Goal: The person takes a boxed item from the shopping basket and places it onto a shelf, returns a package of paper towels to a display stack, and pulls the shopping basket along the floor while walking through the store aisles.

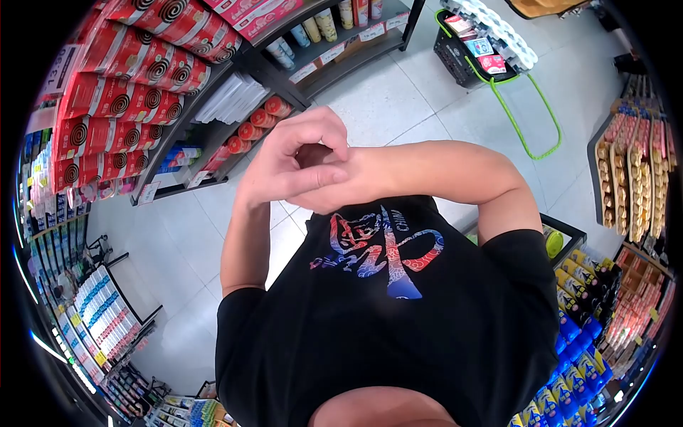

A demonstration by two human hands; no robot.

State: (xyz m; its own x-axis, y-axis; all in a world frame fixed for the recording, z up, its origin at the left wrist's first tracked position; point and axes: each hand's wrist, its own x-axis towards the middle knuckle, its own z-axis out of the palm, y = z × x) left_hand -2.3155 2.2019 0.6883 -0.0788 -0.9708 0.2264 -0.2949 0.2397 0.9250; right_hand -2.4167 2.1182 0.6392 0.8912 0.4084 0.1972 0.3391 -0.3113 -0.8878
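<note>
Shelves (pixel 356 60) flank tiled floor (pixel 174 249); the left hand (pixel 284 146) grips the right wrist (pixel 366 171), perhaps steadying it; the right hand (pixel 321 200), mostly hidden, is unreadable.

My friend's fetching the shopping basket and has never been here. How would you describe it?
Find the dark shelf unit at the top centre, then look right of its end post, on the pale tiled floor. There stands a black basket with boxed goods inside. Its bright green rim and long green loop handle set it apart from the racks and shelves around.
</note>
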